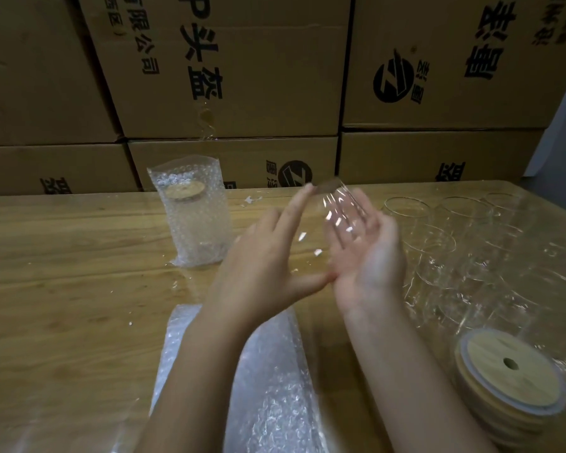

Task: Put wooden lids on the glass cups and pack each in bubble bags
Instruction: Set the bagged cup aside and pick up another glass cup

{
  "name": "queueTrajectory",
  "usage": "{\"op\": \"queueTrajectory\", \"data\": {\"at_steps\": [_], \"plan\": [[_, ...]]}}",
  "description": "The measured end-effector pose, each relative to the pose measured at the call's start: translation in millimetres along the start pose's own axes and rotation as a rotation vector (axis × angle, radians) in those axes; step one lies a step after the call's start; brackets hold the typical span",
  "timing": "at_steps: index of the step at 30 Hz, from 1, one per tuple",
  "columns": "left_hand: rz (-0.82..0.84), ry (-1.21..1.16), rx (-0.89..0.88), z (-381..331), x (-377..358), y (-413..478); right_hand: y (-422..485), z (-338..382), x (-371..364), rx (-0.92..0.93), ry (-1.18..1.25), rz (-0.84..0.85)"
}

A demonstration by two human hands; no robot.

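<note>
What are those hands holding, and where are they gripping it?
A glass cup: right hand cradles its side, left hand touches its far end with one fingertip.

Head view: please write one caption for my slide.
The left hand and right hand cradle a glass cup above the table; one bagged cup stands behind, wooden lids at right.

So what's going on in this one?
A person holds a bare glass cup tilted between the left hand and right hand, above the wooden table. One lidded cup already stands inside a bubble bag. More empty cups, stacked wooden lids and flat bubble bags wait nearby.
</note>
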State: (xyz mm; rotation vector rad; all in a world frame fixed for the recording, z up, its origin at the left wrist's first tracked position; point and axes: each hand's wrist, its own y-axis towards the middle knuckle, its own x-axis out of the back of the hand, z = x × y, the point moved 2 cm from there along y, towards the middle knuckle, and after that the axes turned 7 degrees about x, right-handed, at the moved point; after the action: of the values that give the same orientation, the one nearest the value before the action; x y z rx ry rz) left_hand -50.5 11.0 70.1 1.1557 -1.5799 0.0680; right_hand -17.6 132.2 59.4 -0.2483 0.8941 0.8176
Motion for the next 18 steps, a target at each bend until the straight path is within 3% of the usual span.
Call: {"op": "queueTrajectory", "data": {"at_steps": [3, 7, 11, 18], "plan": [[0.092, 0.052, -0.052, 0.5, 11.2, -1.6, 3.7, 8.5, 3.5, 0.050, -0.085, 0.049], [0.137, 0.094, -0.059, 6.6, 15.9, -1.5, 1.2, 4.6, 6.2, 0.085, -0.404, 0.141], [0.197, 0.123, -0.057, 11.6, 17.2, -3.1, -6.1, 2.4, 5.4, 0.274, -0.582, 0.199], [0.313, 0.045, 0.003, 16.5, 17.0, -7.3, -12.2, 6.4, 7.2, 0.487, -0.858, 0.495]]}}
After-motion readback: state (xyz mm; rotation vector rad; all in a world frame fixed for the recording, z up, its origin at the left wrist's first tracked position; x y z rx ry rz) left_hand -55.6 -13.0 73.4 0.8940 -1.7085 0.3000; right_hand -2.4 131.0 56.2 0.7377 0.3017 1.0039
